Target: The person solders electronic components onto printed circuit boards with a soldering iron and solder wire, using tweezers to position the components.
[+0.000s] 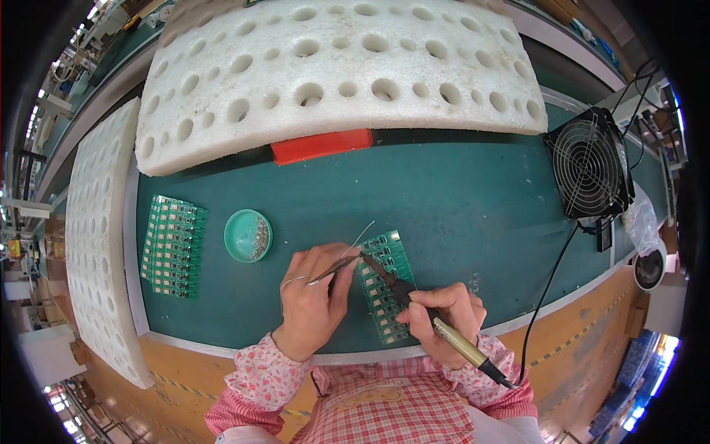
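My right hand is closed round a soldering iron, its tip angled up and left over a green circuit board panel. My left hand pinches metal tweezers, whose points come close to the iron's tip at the panel's upper left edge. A thin silvery wire sticks up from beside the left fingers; how it is held is hidden. Rows of small pale parts sit on the panel, which lies flat on the green work mat. Whether tip and tweezers touch the same part is too small to tell.
Left of my hands stands a round green dish with small metal bits. More circuit board panels lie stacked farther left. A white foam block with holes spans the back, above a red bin. A fan stands right; the iron's cord trails there.
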Tool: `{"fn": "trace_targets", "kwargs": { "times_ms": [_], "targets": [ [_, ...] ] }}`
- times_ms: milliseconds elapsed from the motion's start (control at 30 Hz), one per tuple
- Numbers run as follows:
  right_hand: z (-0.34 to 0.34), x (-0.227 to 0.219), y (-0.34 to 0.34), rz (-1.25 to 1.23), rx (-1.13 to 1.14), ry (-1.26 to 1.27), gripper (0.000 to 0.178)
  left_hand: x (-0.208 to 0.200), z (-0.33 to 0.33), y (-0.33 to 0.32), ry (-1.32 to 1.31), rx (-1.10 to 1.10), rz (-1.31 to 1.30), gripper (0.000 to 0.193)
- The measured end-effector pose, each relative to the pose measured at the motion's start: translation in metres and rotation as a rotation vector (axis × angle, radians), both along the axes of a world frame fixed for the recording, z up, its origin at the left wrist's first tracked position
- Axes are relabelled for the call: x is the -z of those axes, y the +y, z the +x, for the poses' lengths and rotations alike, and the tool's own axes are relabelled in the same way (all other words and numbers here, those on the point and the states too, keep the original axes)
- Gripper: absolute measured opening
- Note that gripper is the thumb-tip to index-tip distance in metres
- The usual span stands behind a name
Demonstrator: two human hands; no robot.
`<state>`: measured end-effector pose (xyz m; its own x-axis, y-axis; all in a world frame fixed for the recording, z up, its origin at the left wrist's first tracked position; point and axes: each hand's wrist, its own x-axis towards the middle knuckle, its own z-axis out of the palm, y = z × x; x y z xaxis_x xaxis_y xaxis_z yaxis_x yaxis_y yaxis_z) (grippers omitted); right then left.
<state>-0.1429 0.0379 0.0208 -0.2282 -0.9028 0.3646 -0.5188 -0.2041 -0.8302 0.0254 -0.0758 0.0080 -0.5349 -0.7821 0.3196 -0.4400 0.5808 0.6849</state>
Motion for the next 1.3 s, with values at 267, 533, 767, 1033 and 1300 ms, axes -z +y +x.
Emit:
{"fn": "trace_targets", "kwargs": {
  "times_ms": [267, 533, 767, 1033, 1300],
  "targets": [
    [-0.003, 0.008, 0.001, -0.038, 0.018, -0.038, 0.015, -0.001, -0.001, 0.0, 0.01, 0.005, -0.014, 0.013],
    [-0.006, 0.007, 0.008, -0.114, 0.094, -0.065, 0.018, -0.002, -0.002, 0.001, 0.017, -0.024, 0.003, 0.012],
    [-0.009, 0.001, 0.006, -0.097, 0.047, 0.264, 0.043, 0.001, 0.001, 0.002, 0.009, -0.009, -0.027, 0.014],
    [0.002, 0.007, 0.008, 0.078, 0.089, 0.468, 0.053, -0.001, 0.001, 0.003, 0.031, -0.02, 0.017, 0.017],
    [-0.008, -0.005, 0.011, -0.16, 0.087, 0.293, 0.037, 0.001, 0.001, 0.004, 0.033, -0.033, 0.027, 0.016]
  ]
}}
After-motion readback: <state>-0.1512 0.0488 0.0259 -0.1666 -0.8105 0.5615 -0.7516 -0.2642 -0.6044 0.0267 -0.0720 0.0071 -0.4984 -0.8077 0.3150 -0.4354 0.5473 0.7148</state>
